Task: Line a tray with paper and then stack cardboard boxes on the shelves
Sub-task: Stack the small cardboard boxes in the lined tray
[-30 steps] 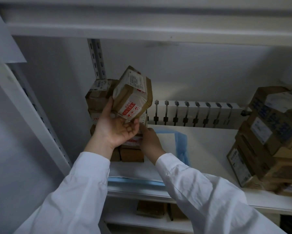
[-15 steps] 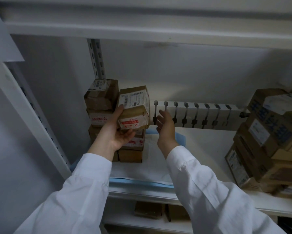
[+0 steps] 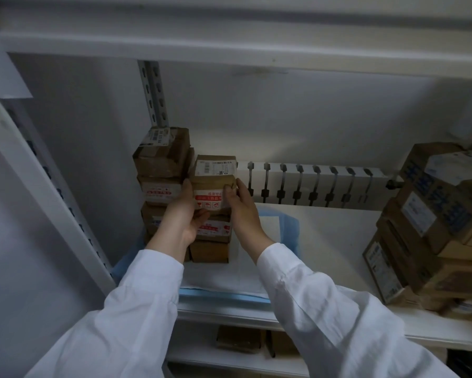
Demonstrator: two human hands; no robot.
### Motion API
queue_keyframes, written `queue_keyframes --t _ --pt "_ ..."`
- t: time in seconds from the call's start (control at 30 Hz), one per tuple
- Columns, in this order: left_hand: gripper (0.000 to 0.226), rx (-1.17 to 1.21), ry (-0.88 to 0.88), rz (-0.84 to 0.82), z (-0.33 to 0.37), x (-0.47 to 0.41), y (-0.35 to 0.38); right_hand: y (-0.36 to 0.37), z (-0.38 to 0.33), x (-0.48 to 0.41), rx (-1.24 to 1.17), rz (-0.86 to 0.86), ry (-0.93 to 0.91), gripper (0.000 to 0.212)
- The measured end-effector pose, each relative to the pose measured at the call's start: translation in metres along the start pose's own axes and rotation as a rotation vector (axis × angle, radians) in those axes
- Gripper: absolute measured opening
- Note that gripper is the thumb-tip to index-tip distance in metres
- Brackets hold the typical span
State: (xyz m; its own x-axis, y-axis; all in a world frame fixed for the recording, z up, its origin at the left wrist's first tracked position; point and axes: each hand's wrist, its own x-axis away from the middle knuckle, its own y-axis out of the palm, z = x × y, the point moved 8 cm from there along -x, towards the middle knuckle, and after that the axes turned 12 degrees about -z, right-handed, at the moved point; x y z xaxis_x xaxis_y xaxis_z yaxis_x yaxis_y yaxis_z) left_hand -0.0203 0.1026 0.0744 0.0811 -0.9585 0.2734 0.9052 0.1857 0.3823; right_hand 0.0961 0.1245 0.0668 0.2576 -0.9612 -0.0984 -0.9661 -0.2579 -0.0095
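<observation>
A small brown cardboard box point(image 3: 214, 173) with a white barcode label sits on top of the front stack point(image 3: 211, 241) of boxes on the white shelf point(image 3: 325, 241). My left hand point(image 3: 183, 214) holds its left side from below. My right hand point(image 3: 239, 203) grips its right front corner with curled fingers. A taller stack point(image 3: 162, 170) of similar boxes stands just behind and to the left, against the wall. Both stacks rest on white paper with blue edging point(image 3: 224, 279) that lines the shelf.
A leaning pile of larger cardboard boxes point(image 3: 431, 230) fills the shelf's right end. A white slotted rack point(image 3: 308, 184) runs along the back wall. A slotted metal upright point(image 3: 153, 94) stands at the back left. More boxes point(image 3: 240, 338) lie on the lower shelf.
The box was tilted in my left hand above the stack, then came level and down onto the front stack. My right hand rose from the paper and took the box's right side.
</observation>
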Motion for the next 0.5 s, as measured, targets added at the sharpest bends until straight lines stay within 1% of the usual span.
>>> queue_keyframes --t 0.1,0.23,0.33,0.5 --pt "0.029 0.014 0.011 0.017 -0.001 0.000 -0.005 0.001 0.003 -0.001 0.021 0.004 -0.012 0.037" --pt "0.032 0.051 0.011 0.031 -0.003 0.002 -0.009 0.003 0.011 -0.001 0.039 0.015 -0.002 0.041" --pt "0.030 0.055 0.038 0.005 -0.002 0.003 -0.005 0.004 0.012 0.000 0.041 0.023 0.007 0.045" --pt "0.031 0.051 0.050 -0.010 -0.001 0.006 -0.006 0.006 0.012 0.002 0.072 0.013 0.015 0.046"
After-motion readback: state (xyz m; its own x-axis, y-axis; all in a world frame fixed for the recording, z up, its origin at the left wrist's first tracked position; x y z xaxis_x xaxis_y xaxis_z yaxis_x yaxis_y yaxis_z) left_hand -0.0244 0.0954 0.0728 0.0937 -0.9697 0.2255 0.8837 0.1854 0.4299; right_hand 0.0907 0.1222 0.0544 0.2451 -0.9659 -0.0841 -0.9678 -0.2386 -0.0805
